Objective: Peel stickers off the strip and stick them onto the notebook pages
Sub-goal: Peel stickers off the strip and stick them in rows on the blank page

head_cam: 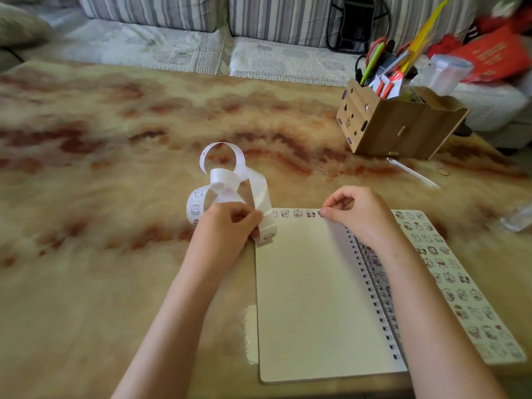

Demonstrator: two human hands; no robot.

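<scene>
An open spiral notebook (313, 286) lies on the table in front of me, its left page blank except for a row of small cartoon stickers (298, 213) along the top edge. The right page (449, 272) is covered with several rows of stickers. My left hand (227, 226) is shut on the curled white sticker strip (230, 182), which loops up beside the notebook's top left corner. My right hand (357, 211) pinches its fingertips down on a sticker at the right end of the top row, by the spiral binding.
A wooden desk organizer (403, 125) with pens and scissors stands at the back right. A clear plastic strip (411, 171) lies in front of it, and a clear wrapper (518, 217) sits at the right edge. A striped sofa (172, 30) runs behind the marbled table (115, 168).
</scene>
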